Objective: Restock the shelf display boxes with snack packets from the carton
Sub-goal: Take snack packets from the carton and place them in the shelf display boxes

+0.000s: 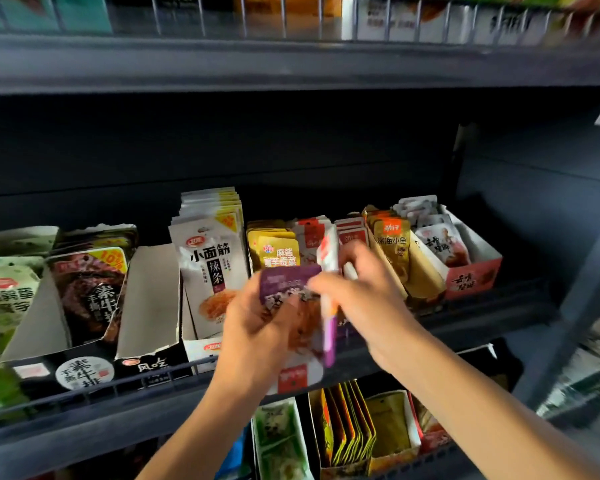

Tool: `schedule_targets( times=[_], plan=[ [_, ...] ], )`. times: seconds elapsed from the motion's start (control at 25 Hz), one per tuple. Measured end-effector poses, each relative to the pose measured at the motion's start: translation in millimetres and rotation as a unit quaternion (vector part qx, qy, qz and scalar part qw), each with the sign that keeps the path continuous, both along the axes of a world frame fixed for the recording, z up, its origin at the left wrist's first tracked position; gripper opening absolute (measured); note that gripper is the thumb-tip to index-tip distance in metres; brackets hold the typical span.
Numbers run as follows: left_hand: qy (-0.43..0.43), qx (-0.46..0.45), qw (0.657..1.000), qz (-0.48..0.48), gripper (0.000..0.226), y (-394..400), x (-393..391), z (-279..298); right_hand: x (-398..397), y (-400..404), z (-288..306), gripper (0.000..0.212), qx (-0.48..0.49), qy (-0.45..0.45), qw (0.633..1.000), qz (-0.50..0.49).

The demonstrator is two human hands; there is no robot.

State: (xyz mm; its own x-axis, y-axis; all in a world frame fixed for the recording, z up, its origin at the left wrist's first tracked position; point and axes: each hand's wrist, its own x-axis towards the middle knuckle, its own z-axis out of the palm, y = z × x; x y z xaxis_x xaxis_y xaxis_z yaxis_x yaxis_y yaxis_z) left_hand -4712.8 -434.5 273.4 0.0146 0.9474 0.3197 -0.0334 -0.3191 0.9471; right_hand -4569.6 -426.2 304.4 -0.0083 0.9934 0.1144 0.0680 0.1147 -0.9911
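My left hand holds a small stack of purple-and-white snack packets in front of the middle shelf. My right hand pinches one white-and-purple packet edge-on, upright, just right of that stack. Behind the hands stand display boxes: one with yellow packets, one with red-and-white packets, and a tall white box of noodle-strip packets. The carton is not in view.
An open cardboard box showing no packets stands left of the white box, beside a box of dark packets. Brown fish packets and a pink box sit to the right. A wire rail fronts the shelf; more boxes stand below.
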Motion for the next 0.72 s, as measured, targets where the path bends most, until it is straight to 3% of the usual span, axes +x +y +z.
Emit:
schedule_targets(
  times=[0.12, 0.24, 0.32, 0.48, 0.56, 0.64, 0.72],
  plan=[
    [-0.021, -0.002, 0.999, -0.048, 0.035, -0.7, 1.7, 0.1, -1.5, -5.6, 0.5, 0.04, -0.06, 0.05, 0.989, 0.123],
    [-0.065, -0.067, 0.994, -0.057, 0.041, -0.3, -1.3, 3.0, 5.0, 1.8, 0.5, 0.065, -0.097, 0.069, 0.992, 0.045],
    [-0.107, -0.112, 0.987, -0.051, 0.034, 1.3, -1.1, 4.4, 5.1, 7.2, -4.0, 0.068, -0.088, 0.048, 0.995, 0.001],
    [-0.192, -0.16, 0.968, 0.006, 0.026, 11.1, -7.1, 3.7, 19.5, 32.9, 3.5, 0.03, 0.043, 0.026, 0.988, -0.147],
    [-0.205, -0.167, 0.964, 0.038, 0.028, 16.6, -13.9, 4.2, 34.6, 58.2, 15.3, 0.015, 0.106, 0.069, 0.967, -0.22],
    [-0.223, -0.163, 0.96, 0.053, 0.027, 19.3, -20.5, 5.0, 40.8, 86.5, 19.7, 0.01, 0.137, 0.085, 0.952, -0.259],
    [-0.223, -0.164, 0.959, 0.065, 0.022, 19.6, -26.8, 6.3, 35.8, 112.8, 13.5, 0.012, 0.138, 0.016, 0.959, -0.245]
  ],
)
